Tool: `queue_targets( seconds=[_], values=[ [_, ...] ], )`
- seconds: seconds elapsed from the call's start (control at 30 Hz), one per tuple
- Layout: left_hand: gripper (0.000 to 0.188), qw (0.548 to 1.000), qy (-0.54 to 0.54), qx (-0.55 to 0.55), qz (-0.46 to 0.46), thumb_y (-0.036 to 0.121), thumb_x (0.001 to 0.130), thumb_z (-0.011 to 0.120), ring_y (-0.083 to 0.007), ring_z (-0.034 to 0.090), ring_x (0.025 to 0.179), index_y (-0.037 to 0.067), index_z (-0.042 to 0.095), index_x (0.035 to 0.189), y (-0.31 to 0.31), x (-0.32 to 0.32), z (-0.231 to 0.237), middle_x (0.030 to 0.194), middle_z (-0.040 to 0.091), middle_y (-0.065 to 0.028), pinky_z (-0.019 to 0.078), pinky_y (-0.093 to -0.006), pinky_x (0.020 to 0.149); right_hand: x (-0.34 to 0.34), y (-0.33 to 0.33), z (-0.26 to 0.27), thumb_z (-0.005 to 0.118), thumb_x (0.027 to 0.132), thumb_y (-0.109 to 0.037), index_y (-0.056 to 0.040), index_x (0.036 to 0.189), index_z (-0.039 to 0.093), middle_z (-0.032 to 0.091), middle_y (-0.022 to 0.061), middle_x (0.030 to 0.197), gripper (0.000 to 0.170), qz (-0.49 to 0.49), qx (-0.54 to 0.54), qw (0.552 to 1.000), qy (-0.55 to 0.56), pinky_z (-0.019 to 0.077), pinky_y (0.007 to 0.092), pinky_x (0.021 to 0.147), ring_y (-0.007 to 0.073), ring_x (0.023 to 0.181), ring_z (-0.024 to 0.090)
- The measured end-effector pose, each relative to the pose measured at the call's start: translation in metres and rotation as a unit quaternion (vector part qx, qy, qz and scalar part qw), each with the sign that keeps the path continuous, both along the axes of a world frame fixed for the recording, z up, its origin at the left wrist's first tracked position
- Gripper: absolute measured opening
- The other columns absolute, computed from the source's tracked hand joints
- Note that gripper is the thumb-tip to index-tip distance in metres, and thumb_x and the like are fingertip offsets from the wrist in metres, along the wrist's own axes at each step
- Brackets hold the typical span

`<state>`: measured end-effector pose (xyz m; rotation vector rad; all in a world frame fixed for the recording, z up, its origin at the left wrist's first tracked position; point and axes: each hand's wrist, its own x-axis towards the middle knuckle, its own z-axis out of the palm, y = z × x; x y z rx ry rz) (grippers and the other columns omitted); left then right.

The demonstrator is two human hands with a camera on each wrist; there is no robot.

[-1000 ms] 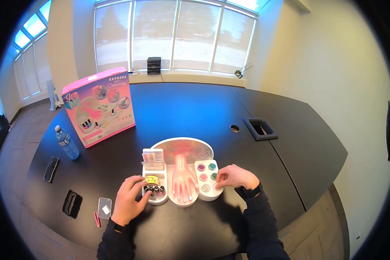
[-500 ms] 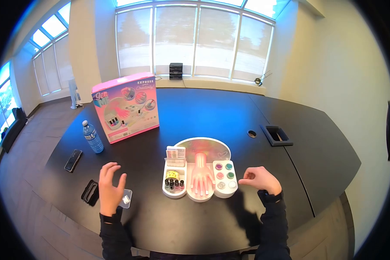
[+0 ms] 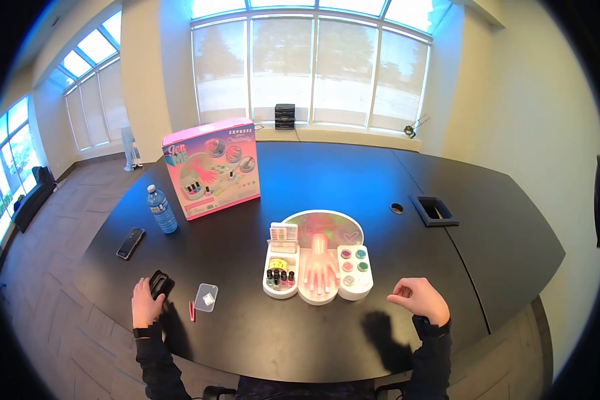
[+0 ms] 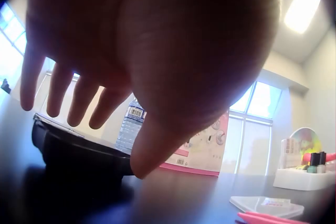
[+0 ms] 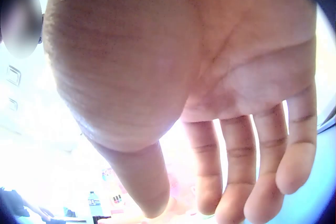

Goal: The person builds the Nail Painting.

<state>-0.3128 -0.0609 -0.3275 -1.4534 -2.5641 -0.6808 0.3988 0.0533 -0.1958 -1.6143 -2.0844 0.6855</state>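
Note:
My left hand [image 3: 147, 304] is at the black case [image 3: 159, 284] on the table's left side. In the left wrist view, its spread fingers hang over the black case [image 4: 79, 153], thumb tip at the case's end; whether it touches is unclear. My right hand [image 3: 421, 300] hovers right of the white nail set, fingers loosely bent and holding nothing. The white set [image 3: 319, 299] carries a pink model hand [image 3: 321, 267], small dark-capped bottles [image 3: 281, 276], a yellow roll [image 3: 278, 264] and several round colour pots [image 3: 347, 267].
Near my left hand lie a clear lidded box [image 3: 206, 298] and pink tweezers [image 3: 192, 311]. Farther back are a phone [image 3: 131, 243], a water bottle [image 3: 161, 210] and a tall pink box [image 3: 213, 170]. A black-framed opening [image 3: 435, 210] is set in the table at right.
My left hand has left the nail set's bottle side and moved left to the black case. My right hand has drawn back rightward from the pots. The head view has shifted left.

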Motion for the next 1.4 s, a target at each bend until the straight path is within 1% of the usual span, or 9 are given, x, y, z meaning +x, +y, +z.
queue_targets(
  seconds=[0.23,0.43,0.83,0.93,1.0,1.03,1.13,1.17,1.4],
  values=[
    [0.048,0.999,-0.029,0.044,-0.012,0.009,0.081,0.09,-0.0397,0.064,0.132,0.005,0.072,0.125,-0.01,0.015,0.016,0.146,0.067,-0.0127,0.0544,-0.0493,0.109,0.002,-0.011,-0.005,0.089,0.091,-0.027,0.0003,0.093,0.078,0.075,0.0098,0.077,0.029,0.008,0.007,1.0,-0.005,0.0573,0.0346,0.068,0.0191,0.07,0.07],
    [0.038,0.997,0.011,0.059,-0.045,0.003,0.078,0.089,-0.0386,0.066,0.127,0.005,0.072,0.112,-0.017,0.027,0.027,0.143,0.069,-0.0115,0.0558,-0.0484,0.106,-0.007,-0.019,0.0,0.087,0.092,-0.026,0.0002,0.092,0.078,0.074,0.0111,0.078,0.028,0.007,0.034,0.999,-0.005,0.0572,0.035,0.069,0.0205,0.071,0.07],
    [0.055,0.941,0.006,0.18,-0.287,-0.003,0.08,0.083,-0.0396,0.064,0.134,0.004,0.072,0.133,-0.009,0.179,0.124,0.147,0.067,-0.0144,0.0554,-0.0461,0.111,-0.057,-0.038,0.017,0.085,0.093,-0.018,-0.0016,0.101,0.076,0.075,0.01,0.09,0.02,0.092,0.112,0.987,0.062,0.0585,0.0367,0.075,0.024,0.081,0.073],
    [0.056,0.919,-0.009,0.189,-0.345,-0.002,0.079,0.085,-0.0386,0.065,0.132,0.005,0.072,0.133,-0.007,0.214,0.143,0.146,0.068,-0.0137,0.056,-0.0462,0.11,-0.073,-0.043,0.018,0.088,0.092,-0.013,-0.0021,0.112,0.077,0.076,0.0088,0.099,0.025,0.112,0.136,0.982,0.072,0.0595,0.0352,0.081,0.0211,0.087,0.075],
    [0.059,0.911,-0.005,0.189,-0.365,-0.001,0.079,0.087,-0.0379,0.066,0.132,0.006,0.071,0.136,-0.006,0.233,0.154,0.146,0.068,-0.0127,0.0565,-0.0456,0.109,-0.083,-0.05,0.024,0.086,0.093,-0.016,-0.0055,0.121,0.075,0.075,0.0111,0.112,0.033,0.152,0.164,0.97,0.094,0.0606,0.0385,0.083,0.0264,0.093,0.077],
    [0.062,0.9,-0.015,0.193,-0.391,-0.001,0.079,0.088,-0.0383,0.067,0.131,0.006,0.07,0.138,-0.005,0.243,0.161,0.146,0.068,-0.014,0.0571,-0.0451,0.109,-0.086,-0.052,0.027,0.086,0.093,-0.016,-0.0087,0.136,0.072,0.074,0.012,0.124,0.046,0.172,0.16,0.969,0.077,0.0617,0.0403,0.089,0.0304,0.101,0.077],
    [0.07,0.883,-0.026,0.184,-0.431,0.0,0.079,0.09,-0.0385,0.068,0.13,0.006,0.067,0.145,-0.004,0.266,0.178,0.146,0.068,-0.0157,0.0575,-0.0443,0.11,-0.102,-0.063,0.039,0.086,0.093,-0.016,-0.0115,0.146,0.067,0.071,0.0124,0.136,0.057,0.184,0.204,0.957,0.098,0.0619,0.0423,0.095,0.0336,0.111,0.076],
    [0.071,0.867,-0.033,0.19,-0.46,0.0,0.079,0.091,-0.0387,0.068,0.131,0.006,0.067,0.146,-0.002,0.273,0.184,0.146,0.068,-0.0161,0.0574,-0.0445,0.11,-0.106,-0.065,0.041,0.086,0.092,-0.016,-0.0125,0.153,0.063,0.067,0.0129,0.148,0.065,0.194,0.214,0.953,0.091,0.061,0.0434,0.102,0.0355,0.122,0.073],
    [0.083,0.81,-0.062,0.191,-0.551,-0.001,0.079,0.092,-0.0387,0.068,0.133,0.005,0.058,0.155,-0.003,0.304,0.219,0.146,0.067,-0.0184,0.0567,-0.0442,0.111,-0.123,-0.077,0.058,0.091,0.087,-0.009,-0.0101,0.149,0.065,0.063,0.0134,0.153,0.067,0.218,0.34,0.9,0.162,0.0599,0.0434,0.106,0.035,0.129,0.071]
  ],
)
